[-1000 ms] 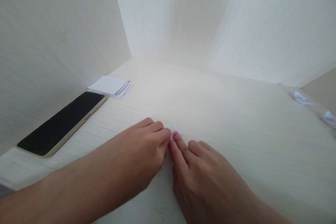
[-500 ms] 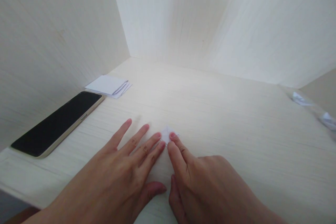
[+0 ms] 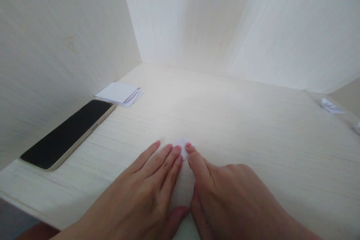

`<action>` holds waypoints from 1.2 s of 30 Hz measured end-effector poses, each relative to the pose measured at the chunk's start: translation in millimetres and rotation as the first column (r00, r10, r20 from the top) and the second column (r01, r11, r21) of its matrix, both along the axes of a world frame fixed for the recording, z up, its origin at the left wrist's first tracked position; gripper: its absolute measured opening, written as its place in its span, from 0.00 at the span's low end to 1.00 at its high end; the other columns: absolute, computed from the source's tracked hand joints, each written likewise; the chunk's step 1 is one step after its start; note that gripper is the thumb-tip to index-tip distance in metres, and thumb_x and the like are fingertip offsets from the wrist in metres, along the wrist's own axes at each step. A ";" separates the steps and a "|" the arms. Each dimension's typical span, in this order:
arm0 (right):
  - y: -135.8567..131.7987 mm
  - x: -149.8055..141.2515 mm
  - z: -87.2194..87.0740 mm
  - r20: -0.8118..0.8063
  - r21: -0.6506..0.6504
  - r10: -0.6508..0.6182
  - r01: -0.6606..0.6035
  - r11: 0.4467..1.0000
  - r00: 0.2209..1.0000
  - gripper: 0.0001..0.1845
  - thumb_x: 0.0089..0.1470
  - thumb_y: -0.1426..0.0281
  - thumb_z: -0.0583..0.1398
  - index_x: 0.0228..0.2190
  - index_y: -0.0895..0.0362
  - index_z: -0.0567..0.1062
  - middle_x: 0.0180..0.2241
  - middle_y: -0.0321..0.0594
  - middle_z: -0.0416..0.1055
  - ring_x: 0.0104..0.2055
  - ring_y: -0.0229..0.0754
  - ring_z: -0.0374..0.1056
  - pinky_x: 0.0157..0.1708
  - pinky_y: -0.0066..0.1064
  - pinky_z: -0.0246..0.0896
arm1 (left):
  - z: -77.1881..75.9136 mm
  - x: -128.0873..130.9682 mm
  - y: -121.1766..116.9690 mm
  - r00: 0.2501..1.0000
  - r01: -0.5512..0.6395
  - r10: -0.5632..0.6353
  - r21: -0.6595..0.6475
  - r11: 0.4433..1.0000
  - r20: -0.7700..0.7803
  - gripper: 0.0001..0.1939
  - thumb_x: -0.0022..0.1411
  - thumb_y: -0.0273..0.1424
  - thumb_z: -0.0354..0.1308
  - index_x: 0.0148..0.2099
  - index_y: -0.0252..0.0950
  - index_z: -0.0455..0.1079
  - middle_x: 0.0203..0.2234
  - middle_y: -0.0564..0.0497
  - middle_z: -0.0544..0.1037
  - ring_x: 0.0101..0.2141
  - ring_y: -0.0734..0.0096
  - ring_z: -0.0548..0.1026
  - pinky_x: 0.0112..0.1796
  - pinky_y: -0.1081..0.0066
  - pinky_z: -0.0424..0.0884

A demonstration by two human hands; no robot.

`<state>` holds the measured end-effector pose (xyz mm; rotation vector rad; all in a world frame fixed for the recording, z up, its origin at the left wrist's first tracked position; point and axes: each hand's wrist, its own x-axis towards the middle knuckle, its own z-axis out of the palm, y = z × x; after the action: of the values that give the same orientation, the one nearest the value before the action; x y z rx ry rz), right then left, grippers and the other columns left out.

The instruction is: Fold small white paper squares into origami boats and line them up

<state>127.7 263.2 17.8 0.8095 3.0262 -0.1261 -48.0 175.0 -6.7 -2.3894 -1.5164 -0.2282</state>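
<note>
A small piece of folded white paper (image 3: 183,152) lies flat on the table, a crease line showing near its top. My left hand (image 3: 152,187) rests palm down with its fingers stretched flat and close together. Its fingertips press the paper's left side. From the other side, my right hand (image 3: 227,191) pins the paper's right part under its extended index fingertip. The other fingers of that hand are curled in beneath it and partly hidden. Both hands cover some of the paper's edges.
A black-screened phone (image 3: 69,135) lies along the left wall panel. Behind it sits a stack of folded white paper (image 3: 119,92). On the far right are a crumpled-looking white paper piece (image 3: 332,105) and another cut off by the frame. Panels rise at the left and back.
My left fingers have drawn closer together. My right index finger stays on the paper, while the digit beside it has pulled away, baring more of the paper's lower corner. The view has shifted slightly.
</note>
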 end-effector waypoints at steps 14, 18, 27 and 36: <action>26.4 -3.4 -9.5 -0.354 0.131 -0.114 0.170 0.977 0.928 0.11 0.62 0.66 0.60 0.29 0.54 0.78 0.19 0.37 0.75 0.17 0.43 0.68 0.19 0.34 0.48 | 0.0 -17.2 31.4 0.916 0.017 -0.001 -0.038 0.999 0.401 0.19 0.76 0.29 0.49 0.39 0.36 0.82 0.39 0.49 0.86 0.39 0.62 0.83 0.46 0.59 0.80; 37.4 -5.1 -17.3 -0.442 -0.129 -0.218 0.178 0.976 0.870 0.02 0.56 0.73 0.67 0.33 0.54 0.81 0.29 0.37 0.79 0.26 0.41 0.71 0.28 0.33 0.60 | 7.4 -19.6 44.4 0.833 -0.058 0.145 -0.175 0.983 0.534 0.07 0.67 0.28 0.62 0.35 0.37 0.80 0.34 0.50 0.84 0.36 0.62 0.80 0.41 0.61 0.78; 43.9 -9.2 -21.4 -0.471 -0.309 -0.270 0.130 0.942 0.840 0.07 0.55 0.75 0.67 0.38 0.55 0.80 0.35 0.39 0.79 0.35 0.45 0.72 0.39 0.39 0.65 | 25.5 -16.1 58.7 0.737 -0.170 0.433 -0.478 0.862 0.519 0.07 0.58 0.29 0.64 0.40 0.34 0.78 0.40 0.44 0.77 0.41 0.57 0.77 0.46 0.58 0.74; 41.4 -3.7 -22.9 -0.610 -0.335 -0.174 -0.052 0.941 0.773 0.06 0.56 0.74 0.65 0.38 0.56 0.77 0.35 0.39 0.80 0.35 0.41 0.74 0.40 0.35 0.68 | 21.1 -12.2 46.9 0.548 -0.059 0.419 -0.467 0.883 0.724 0.05 0.56 0.25 0.62 0.37 0.36 0.74 0.23 0.55 0.74 0.25 0.72 0.71 0.28 0.71 0.66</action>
<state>124.0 304.6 -5.1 0.9906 3.3944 -1.1064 -60.2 221.9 14.4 -2.4151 -2.4893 -1.2217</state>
